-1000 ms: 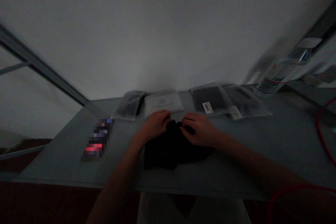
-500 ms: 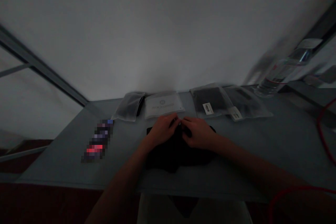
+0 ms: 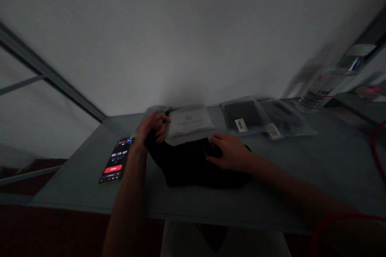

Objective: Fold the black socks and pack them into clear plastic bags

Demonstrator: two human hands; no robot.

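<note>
A folded black cloth (image 3: 193, 164) lies on the grey table (image 3: 295, 168) in front of me. My right hand (image 3: 229, 151) rests on its far right part, fingers curled and pressing the fabric down. My left hand (image 3: 152, 126) is at the cloth's far left corner, fingers closed around the left edge of a flat clear plastic bag (image 3: 188, 122) with a printed logo. That bag lies partly over the far edge of the cloth. The light is very dim.
A phone (image 3: 116, 160) with a running timer lies at the left. Two clear bags holding dark items (image 3: 244, 117) (image 3: 283, 120) sit at the back right. A water bottle (image 3: 328, 80) stands at the far right; a red cable (image 3: 376, 144) curves along the right edge.
My left hand left the middle of the cloth and moved left and away to grip the clear bag's edge. The bag now overlaps the cloth. My right hand stayed on the cloth.
</note>
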